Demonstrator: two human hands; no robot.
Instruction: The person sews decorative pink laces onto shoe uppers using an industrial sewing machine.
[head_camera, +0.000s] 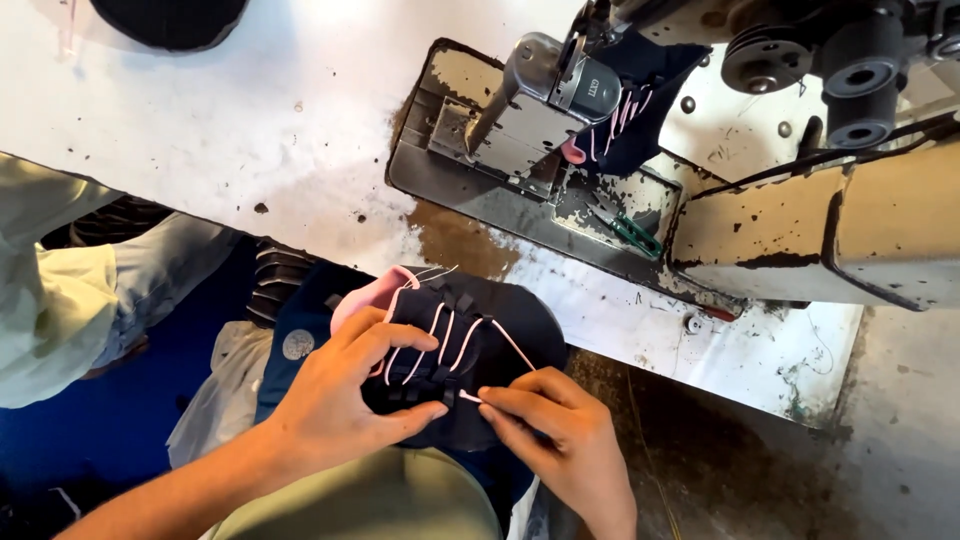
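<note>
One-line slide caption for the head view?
Left hand steadies a dark shoe upper while right hand pinches its pink lace, below a sewing machine.

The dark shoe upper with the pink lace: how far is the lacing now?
Done: the pink lace already crosses several loops of the dark fabric shoe upper. In hand: the left hand steadies the upper while the right hand pinches the lace end. Left: that end hangs free, untied.

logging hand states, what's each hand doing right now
left hand: closed on the dark shoe upper
right hand: pinching the pink lace
</note>
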